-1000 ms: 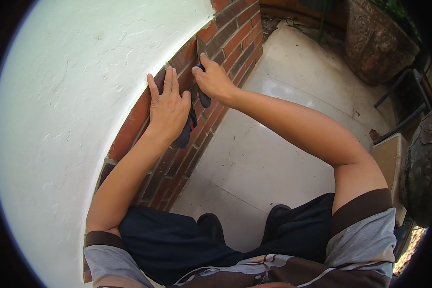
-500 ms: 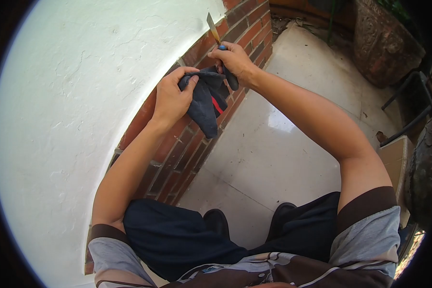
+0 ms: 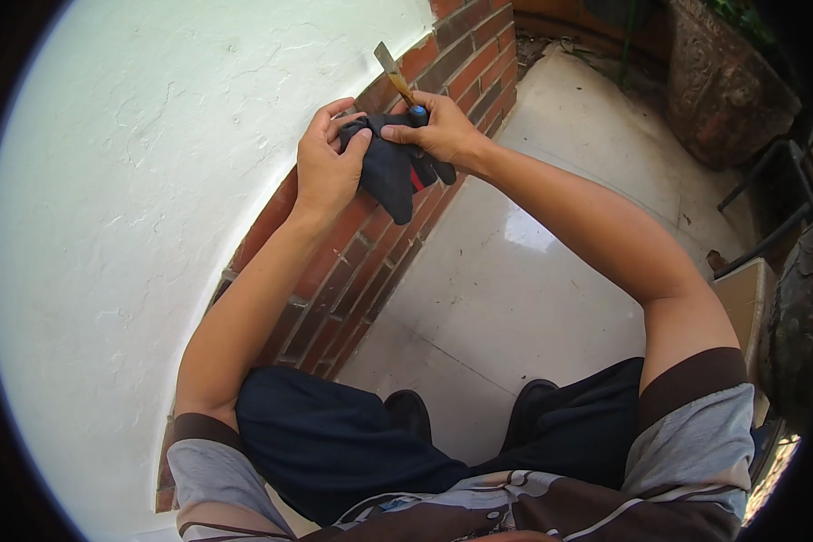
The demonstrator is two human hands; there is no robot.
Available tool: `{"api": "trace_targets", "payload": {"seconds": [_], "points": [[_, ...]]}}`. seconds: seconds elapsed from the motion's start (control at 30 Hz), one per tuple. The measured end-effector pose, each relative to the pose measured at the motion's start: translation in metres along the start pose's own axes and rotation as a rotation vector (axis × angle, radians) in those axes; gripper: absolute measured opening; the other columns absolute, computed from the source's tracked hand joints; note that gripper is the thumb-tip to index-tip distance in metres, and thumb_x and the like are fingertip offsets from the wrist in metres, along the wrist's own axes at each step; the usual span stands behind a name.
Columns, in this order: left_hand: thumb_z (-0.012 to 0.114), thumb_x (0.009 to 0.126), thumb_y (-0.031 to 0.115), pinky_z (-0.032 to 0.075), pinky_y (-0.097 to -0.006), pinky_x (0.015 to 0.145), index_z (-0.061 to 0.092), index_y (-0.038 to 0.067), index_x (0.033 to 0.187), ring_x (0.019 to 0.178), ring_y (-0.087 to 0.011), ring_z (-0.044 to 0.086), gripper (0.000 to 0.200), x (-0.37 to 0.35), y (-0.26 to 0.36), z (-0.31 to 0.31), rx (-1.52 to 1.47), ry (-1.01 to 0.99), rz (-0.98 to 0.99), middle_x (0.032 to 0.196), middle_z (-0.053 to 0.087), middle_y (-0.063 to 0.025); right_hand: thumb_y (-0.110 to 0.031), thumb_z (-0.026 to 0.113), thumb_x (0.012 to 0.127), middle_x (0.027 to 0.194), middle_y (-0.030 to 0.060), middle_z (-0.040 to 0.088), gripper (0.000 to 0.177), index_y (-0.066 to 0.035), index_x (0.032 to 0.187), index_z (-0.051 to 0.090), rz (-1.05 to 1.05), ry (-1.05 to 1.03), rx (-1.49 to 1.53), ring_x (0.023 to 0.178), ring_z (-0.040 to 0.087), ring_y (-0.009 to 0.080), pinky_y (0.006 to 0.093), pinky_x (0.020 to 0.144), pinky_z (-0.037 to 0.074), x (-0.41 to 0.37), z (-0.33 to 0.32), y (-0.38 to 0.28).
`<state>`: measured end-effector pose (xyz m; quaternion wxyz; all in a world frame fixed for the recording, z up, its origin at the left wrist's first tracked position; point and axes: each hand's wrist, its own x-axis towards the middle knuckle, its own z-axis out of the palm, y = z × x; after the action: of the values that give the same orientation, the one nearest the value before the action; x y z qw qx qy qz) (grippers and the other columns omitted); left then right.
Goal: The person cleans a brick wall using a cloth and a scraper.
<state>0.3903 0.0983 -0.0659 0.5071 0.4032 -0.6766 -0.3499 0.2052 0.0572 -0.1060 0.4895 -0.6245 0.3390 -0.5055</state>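
Observation:
A dark cloth (image 3: 388, 185) with a red stripe hangs bunched between my two hands, in front of the brick strip. My left hand (image 3: 326, 181) pinches its upper left edge between thumb and fingers. In my right hand (image 3: 449, 135) is a putty knife (image 3: 392, 70) with a blue and black handle, its stained metal blade pointing up and left. The right thumb also presses on the cloth, close to the knife's handle. Part of the handle is hidden by the hand.
A rough white wall (image 3: 135, 226) rises on the left above a band of red bricks (image 3: 334, 280). Pale floor tiles (image 3: 533, 298) lie below. On the right stand a large clay planter (image 3: 723, 90), a dark metal frame (image 3: 786, 208) and a cardboard box (image 3: 742, 298).
My right hand has turned and its thumb now reaches onto the cloth. The knife blade has dipped slightly left. The cloth is bunched tighter and its lower tip has risen.

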Motion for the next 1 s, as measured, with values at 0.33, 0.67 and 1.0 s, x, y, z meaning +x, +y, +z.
{"api": "trace_targets", "payload": {"seconds": [0.33,0.67,1.0], "points": [[0.071,0.078,0.013,0.028,-0.0550,0.114,0.062,0.008,0.128,0.143,-0.0415,0.033,0.051,-0.014,0.010,-0.001,1.407,-0.176,0.739,0.149,0.040,-0.0286,-0.028,0.082,0.078,0.091,0.0156,0.071,0.035,-0.003,0.099,0.068,-0.033,0.661,-0.183,0.088,0.069,0.0286,0.0385,0.080,0.053,0.043,-0.027,0.006],[0.072,0.077,0.023,0.020,-0.0561,0.117,0.068,0.008,0.119,0.147,-0.0461,0.022,0.045,-0.007,-0.016,-0.002,1.546,-0.208,0.611,0.158,0.022,-0.0336,-0.025,0.085,0.075,0.086,0.0146,0.069,0.034,-0.003,0.093,0.067,-0.197,0.711,-0.128,0.080,0.066,0.0263,0.0375,0.076,0.051,0.071,-0.005,0.032],[0.072,0.077,0.026,0.023,-0.0584,0.115,0.069,0.007,0.117,0.144,-0.0489,0.026,0.045,-0.008,-0.016,0.005,1.582,-0.192,0.601,0.155,0.024,-0.0361,-0.025,0.076,0.084,0.078,0.0099,0.070,0.025,-0.003,0.093,0.069,-0.111,0.815,0.003,0.071,0.065,0.0214,0.0371,0.070,0.052,0.121,-0.054,0.045]]}}
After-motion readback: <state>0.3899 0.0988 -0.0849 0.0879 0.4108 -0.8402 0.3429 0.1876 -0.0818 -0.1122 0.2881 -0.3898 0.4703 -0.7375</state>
